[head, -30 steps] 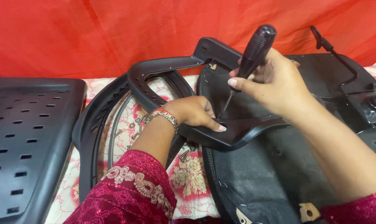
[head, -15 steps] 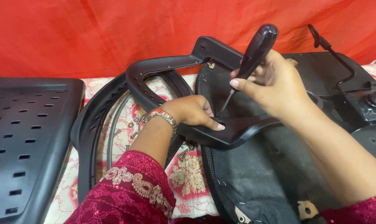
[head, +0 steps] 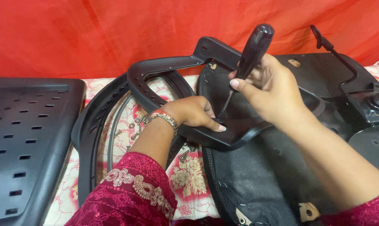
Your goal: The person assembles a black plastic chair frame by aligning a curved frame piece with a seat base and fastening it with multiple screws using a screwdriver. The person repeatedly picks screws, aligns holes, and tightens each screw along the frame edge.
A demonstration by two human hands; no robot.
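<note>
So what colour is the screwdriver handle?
Black, seen in the head view: the screwdriver handle.

left hand (head: 195, 113) pressing flat, right hand (head: 271, 90) fisted

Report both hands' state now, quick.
Left hand: open, pressing down on the black armrest.
Right hand: closed around the screwdriver, tip down at the armrest.

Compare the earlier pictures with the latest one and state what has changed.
Hardly anything moved. The right hand still grips the screwdriver, its tip down at the armrest, the handle perhaps tilted a touch differently. The left hand still presses on the armrest. The seat has not shifted.
</note>
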